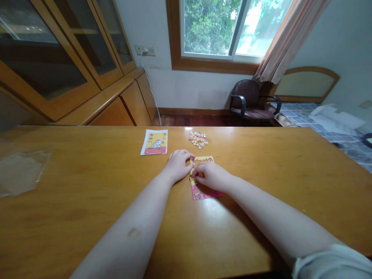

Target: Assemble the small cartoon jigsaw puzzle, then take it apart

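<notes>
Part-built jigsaw (200, 192) on the wooden desk (180, 240), pink strip nearest, yellow strip at the far end. Right hand (213, 175) is bent over it, fingertips bunched near its left side; can't tell if they're pinching a piece. Left hand (178, 164) is half curled at the left edge, grip unclear. Past that: duck picture card (155, 142) left, loose pieces (198, 140) right, then an office chair (247, 93).

Pale rumpled right sleeve (328, 263), bare forearms (261, 205), small mark (134, 232) on left forearm
</notes>
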`<state>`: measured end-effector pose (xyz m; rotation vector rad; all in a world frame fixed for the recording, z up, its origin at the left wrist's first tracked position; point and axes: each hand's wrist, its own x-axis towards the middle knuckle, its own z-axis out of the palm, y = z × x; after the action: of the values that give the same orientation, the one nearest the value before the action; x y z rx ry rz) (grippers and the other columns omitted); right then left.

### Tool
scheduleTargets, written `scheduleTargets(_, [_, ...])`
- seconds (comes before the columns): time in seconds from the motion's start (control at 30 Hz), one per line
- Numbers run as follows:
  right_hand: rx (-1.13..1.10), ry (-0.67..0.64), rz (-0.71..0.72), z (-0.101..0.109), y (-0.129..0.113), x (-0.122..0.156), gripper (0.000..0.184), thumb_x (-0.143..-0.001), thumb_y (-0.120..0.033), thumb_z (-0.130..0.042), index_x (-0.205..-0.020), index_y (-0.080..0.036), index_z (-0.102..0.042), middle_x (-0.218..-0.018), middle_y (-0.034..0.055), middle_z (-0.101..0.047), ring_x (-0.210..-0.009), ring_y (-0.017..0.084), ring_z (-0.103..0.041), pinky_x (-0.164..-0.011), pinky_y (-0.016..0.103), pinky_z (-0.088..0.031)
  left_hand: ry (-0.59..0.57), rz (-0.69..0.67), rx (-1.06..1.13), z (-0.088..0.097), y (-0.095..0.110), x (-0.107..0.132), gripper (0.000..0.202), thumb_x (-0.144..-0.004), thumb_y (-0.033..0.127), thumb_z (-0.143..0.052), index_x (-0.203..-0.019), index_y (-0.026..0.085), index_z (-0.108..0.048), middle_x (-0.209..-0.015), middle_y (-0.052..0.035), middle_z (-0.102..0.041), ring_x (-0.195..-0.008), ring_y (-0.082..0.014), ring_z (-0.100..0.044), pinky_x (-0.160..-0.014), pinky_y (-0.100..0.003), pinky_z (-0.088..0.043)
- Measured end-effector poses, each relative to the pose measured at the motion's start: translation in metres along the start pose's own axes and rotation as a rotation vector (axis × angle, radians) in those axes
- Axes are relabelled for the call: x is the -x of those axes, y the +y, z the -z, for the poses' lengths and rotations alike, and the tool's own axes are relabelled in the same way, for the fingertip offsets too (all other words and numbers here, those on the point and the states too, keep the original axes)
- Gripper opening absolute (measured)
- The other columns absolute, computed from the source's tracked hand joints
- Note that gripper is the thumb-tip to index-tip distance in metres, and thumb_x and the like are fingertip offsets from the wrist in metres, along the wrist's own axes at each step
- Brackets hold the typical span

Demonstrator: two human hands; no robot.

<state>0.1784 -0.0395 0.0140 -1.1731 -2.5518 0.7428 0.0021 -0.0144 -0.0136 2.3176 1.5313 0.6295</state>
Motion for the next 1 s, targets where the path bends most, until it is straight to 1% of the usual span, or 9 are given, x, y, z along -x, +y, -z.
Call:
scheduleTargets(0.1, [0.002,0.005,0.012,-0.0009,0.0019,-0.0008,0.019,-0.077,-0.012,-0.058,-0.085,-0.02,-0.073,-0.086,0.0033,-0.072,-0.082,0.016,-0.062,-0.078,0.026,-0.045,0.001,0.004,0.001,-0.0002,-0.0001,-0.0001,0.027,-0.077,0.031,-0.058,-0.101,0.026,-0.069,-0.104,-0.0036,-0.064,-0.104,-0.0238,-0.053,-0.095,-0.039,-0.041])
scheduleTargets(0.27, [-0.022,0.012,-0.029,0.001,0.0007,-0.0001,0.019,-0.076,-0.012,-0.058,-0.084,-0.02,-0.073,-0.086,0.0026,-0.072,-0.081,0.016,-0.063,-0.078,0.026,-0.046,0.004,0.001,-0.003,0.0006,0.0006,-0.0001,0.026,-0.078,0.032,-0.057,-0.101,0.026,-0.069,-0.104,-0.0033,-0.064,-0.104,-0.0236,-0.053,-0.095,-0.039,-0.041])
scheduleTargets(0.53, [-0.016,0.014,-0.035,0.0002,0.0024,0.0009,0.019,-0.077,-0.014,-0.057,-0.084,-0.021,-0.073,-0.085,0.0021,-0.072,-0.081,0.016,-0.063,-0.078,0.025,-0.045,-0.002,0.011,-0.001,0.0018,0.0023,0.0001,0.027,-0.079,0.032,-0.056,-0.101,0.026,-0.069,-0.104,-0.0039,-0.064,-0.104,-0.0234,-0.053,-0.095,-0.039,-0.041])
scheduleTargets(0.73, [0.041,0.022,-0.065,0.0014,-0.0043,0.0019,0.019,-0.076,-0.013,-0.058,-0.085,-0.021,-0.073,-0.085,0.003,-0.07,-0.08,0.016,-0.062,-0.075,0.025,-0.044,-0.006,0.023,0.012,0.0024,0.0033,0.0,0.027,-0.078,0.031,-0.058,-0.102,0.026,-0.069,-0.105,-0.004,-0.064,-0.104,-0.0236,-0.053,-0.096,-0.04,-0.04])
scheduleTargets(1.0, [0.127,0.04,-0.03,-0.0002,-0.0028,0.0015,0.018,-0.078,-0.014,-0.057,-0.087,-0.02,-0.071,-0.085,0.0047,-0.067,-0.079,0.015,-0.059,-0.074,0.024,-0.042,-0.008,0.013,0.0,0.0019,0.0023,0.0,0.027,-0.078,0.031,-0.057,-0.102,0.025,-0.069,-0.105,-0.0038,-0.064,-0.103,-0.0232,-0.053,-0.096,-0.039,-0.041])
